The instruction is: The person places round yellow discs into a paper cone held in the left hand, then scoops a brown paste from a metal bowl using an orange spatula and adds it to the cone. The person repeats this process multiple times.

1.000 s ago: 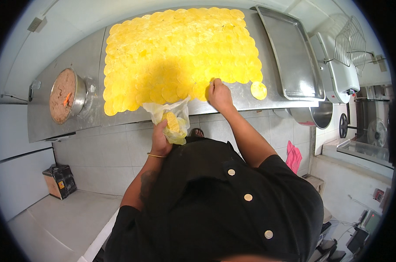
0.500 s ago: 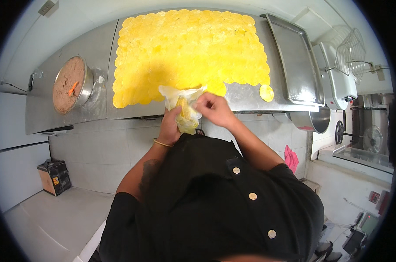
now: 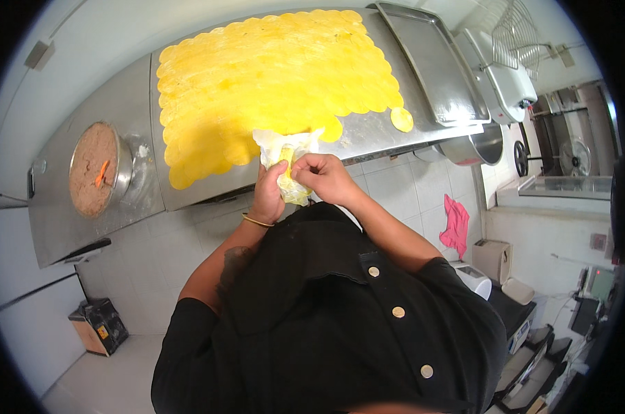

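My left hand (image 3: 267,199) holds a crumpled, clear-white plastic bag (image 3: 300,143) at the table's near edge, thumb on top. Inside its open mouth shows a yellow stack (image 3: 286,154), apparently thin round dough wrappers. With fingers bent together, my right hand (image 3: 331,181) pinches at the yellow edge in the bag; its fingertips partly hide what they grip. Beyond the bag, overlapping yellow round wrappers (image 3: 271,69) cover much of the steel table (image 3: 367,138). One wrapper (image 3: 402,120) pokes out at the right corner of this sheet.
At the left stands a steel bowl (image 3: 125,169) of pinkish-brown filling (image 3: 92,162) with an orange-handled utensil (image 3: 103,172). A metal tray (image 3: 436,65) lies right of the wrappers, beside a white machine (image 3: 502,83). Lower right hangs a pink cloth (image 3: 455,224).
My right hand has moved in left against the yellow stack, its fingers now pinching there. More of the stack shows in the bag. The whole view has turned, tilting the table.
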